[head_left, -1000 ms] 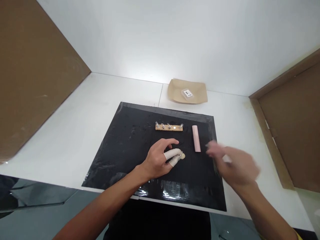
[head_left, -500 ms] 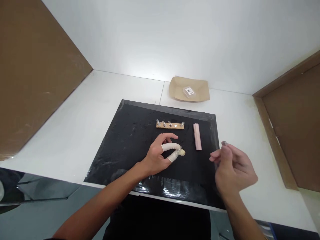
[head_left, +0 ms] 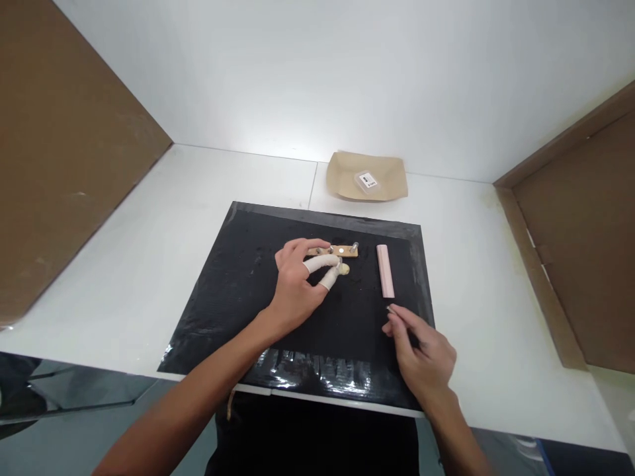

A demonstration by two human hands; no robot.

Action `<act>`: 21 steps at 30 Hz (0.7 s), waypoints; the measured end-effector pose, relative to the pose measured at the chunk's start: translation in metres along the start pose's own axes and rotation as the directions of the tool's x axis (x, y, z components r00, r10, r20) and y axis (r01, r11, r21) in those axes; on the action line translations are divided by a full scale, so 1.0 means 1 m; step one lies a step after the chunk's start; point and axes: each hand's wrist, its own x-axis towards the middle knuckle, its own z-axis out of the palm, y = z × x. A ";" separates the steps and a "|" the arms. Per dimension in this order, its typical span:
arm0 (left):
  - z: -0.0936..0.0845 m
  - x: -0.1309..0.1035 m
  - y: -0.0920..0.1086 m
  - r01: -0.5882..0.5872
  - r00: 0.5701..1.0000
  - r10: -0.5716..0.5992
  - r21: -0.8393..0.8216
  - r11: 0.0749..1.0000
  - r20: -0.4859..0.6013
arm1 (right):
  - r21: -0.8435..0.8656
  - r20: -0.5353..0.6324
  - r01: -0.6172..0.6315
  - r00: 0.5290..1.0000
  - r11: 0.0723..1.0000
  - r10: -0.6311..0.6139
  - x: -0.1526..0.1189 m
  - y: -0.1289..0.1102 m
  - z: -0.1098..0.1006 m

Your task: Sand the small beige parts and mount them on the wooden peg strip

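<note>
My left hand [head_left: 297, 281] wears white finger cots on two fingers. Between those covered fingertips it pinches a small clear piece with a rounded, pale yellow end [head_left: 346, 270]. Just beyond lies a narrow wooden strip [head_left: 350, 252] bearing small clear upright pieces, one of them a clear peg [head_left: 354, 247] at its right end. A white round spot shows beside that peg; my fingers cover the strip's left part. To the right, above the mat, my right hand [head_left: 425, 354] is closed in a pinch on a tiny shiny object [head_left: 390, 309] too small to name.
A pink ridged bar [head_left: 385, 271] lies on the black mat [head_left: 213, 297], right of the strip. Behind the mat, a brown paper tray [head_left: 342, 173] holds a small clear case with a label [head_left: 368, 181]. Brown panels flank the white table.
My left hand has moved forward to the wooden strip, still pinching the small clear piece. My right hand has come down and leftward over the mat's right side.
</note>
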 end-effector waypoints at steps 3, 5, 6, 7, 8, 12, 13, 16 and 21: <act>0.005 0.015 0.002 0.033 0.997 -0.037 0.070 0.997 0.065 | 0.070 0.044 0.106 0.993 0.992 -0.110 -0.006 -0.003 0.008; 0.011 0.022 0.002 0.038 0.992 -0.050 0.099 0.994 0.117 | 0.096 0.048 0.125 0.990 0.987 -0.131 -0.008 -0.003 0.011; 0.014 0.023 0.002 0.043 0.990 -0.058 0.111 0.993 0.131 | 0.102 0.049 0.119 0.991 0.988 -0.125 -0.008 -0.003 0.011; 0.016 0.024 0.002 0.049 0.989 -0.066 0.122 0.991 0.134 | 0.107 0.051 0.108 0.992 0.988 -0.114 -0.008 -0.003 0.011; 0.018 0.024 0.001 0.060 0.989 -0.077 0.133 0.989 0.128 | 0.112 0.058 0.098 0.993 0.989 -0.105 -0.009 -0.002 0.011; 0.022 0.023 -0.001 0.121 0.989 -0.134 0.174 0.977 0.067 | 0.147 0.087 0.080 0.992 0.986 -0.094 -0.008 -0.002 0.011; 0.022 0.022 -0.001 0.135 0.987 -0.147 0.181 0.974 0.058 | 0.154 0.087 0.084 0.991 0.984 -0.099 -0.007 -0.002 0.011; 0.023 0.022 0.001 0.174 0.982 -0.186 0.194 0.965 0.045 | 0.154 0.081 0.101 0.990 0.983 -0.115 -0.007 -0.002 0.012; 0.027 0.022 0.003 0.253 0.967 -0.253 0.205 0.946 -0.024 | 0.146 0.089 0.101 0.989 0.984 -0.115 -0.008 -0.003 0.012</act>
